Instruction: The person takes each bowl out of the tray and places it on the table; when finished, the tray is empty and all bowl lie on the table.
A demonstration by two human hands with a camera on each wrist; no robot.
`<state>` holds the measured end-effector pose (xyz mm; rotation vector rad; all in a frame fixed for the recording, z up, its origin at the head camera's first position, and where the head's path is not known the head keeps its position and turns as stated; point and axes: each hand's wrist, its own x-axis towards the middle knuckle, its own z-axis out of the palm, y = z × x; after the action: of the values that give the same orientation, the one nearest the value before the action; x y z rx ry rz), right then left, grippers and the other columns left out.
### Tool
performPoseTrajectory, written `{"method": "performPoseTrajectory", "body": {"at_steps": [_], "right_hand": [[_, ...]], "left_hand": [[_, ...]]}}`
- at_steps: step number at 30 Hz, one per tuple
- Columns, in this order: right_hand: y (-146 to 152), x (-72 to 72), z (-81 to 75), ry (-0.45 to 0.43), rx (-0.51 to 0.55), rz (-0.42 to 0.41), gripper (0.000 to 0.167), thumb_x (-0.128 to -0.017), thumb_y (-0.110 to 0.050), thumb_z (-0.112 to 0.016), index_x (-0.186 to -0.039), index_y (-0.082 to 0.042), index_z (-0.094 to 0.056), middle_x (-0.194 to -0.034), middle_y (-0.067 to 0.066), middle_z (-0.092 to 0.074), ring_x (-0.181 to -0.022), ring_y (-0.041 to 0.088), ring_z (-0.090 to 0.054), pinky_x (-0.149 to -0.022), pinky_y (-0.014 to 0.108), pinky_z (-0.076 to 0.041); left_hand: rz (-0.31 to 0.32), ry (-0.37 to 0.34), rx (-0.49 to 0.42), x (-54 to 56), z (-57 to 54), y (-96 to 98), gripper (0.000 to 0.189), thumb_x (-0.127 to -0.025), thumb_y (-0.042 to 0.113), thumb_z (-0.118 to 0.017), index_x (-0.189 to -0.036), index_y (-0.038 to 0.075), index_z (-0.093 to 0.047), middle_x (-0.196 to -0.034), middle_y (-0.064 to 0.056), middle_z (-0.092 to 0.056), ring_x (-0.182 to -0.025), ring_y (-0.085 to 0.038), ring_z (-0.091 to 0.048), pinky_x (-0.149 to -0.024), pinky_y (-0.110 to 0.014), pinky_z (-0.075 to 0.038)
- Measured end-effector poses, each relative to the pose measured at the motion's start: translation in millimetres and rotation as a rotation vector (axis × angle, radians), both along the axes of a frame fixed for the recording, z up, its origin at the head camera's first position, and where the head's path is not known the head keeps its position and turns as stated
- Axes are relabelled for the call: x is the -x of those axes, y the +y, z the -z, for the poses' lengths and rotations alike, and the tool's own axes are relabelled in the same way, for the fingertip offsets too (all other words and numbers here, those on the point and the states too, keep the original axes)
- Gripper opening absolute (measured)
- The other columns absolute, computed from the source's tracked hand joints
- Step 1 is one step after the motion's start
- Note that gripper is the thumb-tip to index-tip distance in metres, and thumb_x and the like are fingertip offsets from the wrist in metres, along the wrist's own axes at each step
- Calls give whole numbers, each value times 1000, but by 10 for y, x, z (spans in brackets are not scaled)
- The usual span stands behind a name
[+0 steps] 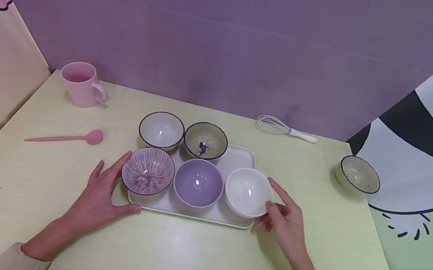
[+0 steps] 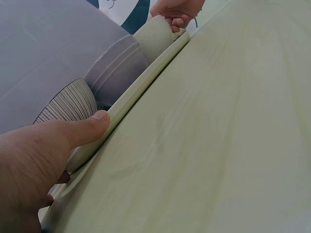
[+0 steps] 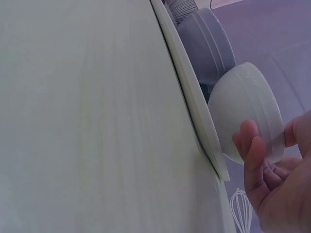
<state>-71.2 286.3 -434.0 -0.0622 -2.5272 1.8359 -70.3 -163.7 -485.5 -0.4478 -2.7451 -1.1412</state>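
Observation:
My right hand (image 1: 285, 220) holds a plain white bowl (image 1: 247, 193) at its right side, fingers against the outer wall in the right wrist view. The bowl is over the right end of a white tray (image 1: 188, 211). Spread around the tray's left front corner is my left hand (image 1: 100, 197), its thumb along the front edge and its index fingertip at the rim of a striped bowl (image 1: 148, 172). Between the striped and white bowls sits a lilac bowl (image 1: 198, 183). Behind are a dark-rimmed white bowl (image 1: 161, 130) and a speckled bowl (image 1: 205, 139) with a blue motif.
A pink mug (image 1: 81, 84) stands at the back left, with a pink spoon (image 1: 92, 137) in front of it. At the back right lies a whisk (image 1: 285, 127). Another speckled bowl (image 1: 357, 175) sits near the table's right edge. A purple backdrop (image 1: 228, 53) closes off the rear.

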Motion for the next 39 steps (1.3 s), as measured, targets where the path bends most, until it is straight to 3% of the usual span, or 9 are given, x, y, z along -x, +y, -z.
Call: {"method": "performPoseTrajectory", "body": {"at_steps": [15, 25, 39], "right_hand": [[64, 11, -96, -18, 2, 81, 55, -109, 1, -54, -163, -9, -56, -68, 9, -74, -52, 23, -69, -47, 24, -56], [183, 67, -71, 29, 58, 120, 55, -110, 3, -51, -163, -10, -56, -68, 7, -76, -50, 19, -70, -44, 23, -54], [451, 194, -57, 25, 143, 259, 58, -110, 2, -48, -167, -7, -48, -65, 4, -76, -50, 12, -70, -47, 20, -56]], "left_hand": [[0, 15, 2, -11, -5, 2, 134, -76, 41, -104, -178, 14, -21, -173, -24, -44, -156, -48, -45, -139, -62, -4], [2, 17, -3, -11, -12, 2, 134, -76, 41, -103, -178, 15, -21, -173, -24, -44, -156, -48, -45, -139, -62, -3], [1, 27, 15, -5, 31, 3, 137, -74, 37, -104, -179, 16, -18, -172, -25, -43, -155, -50, -45, -140, -59, -2]]}}
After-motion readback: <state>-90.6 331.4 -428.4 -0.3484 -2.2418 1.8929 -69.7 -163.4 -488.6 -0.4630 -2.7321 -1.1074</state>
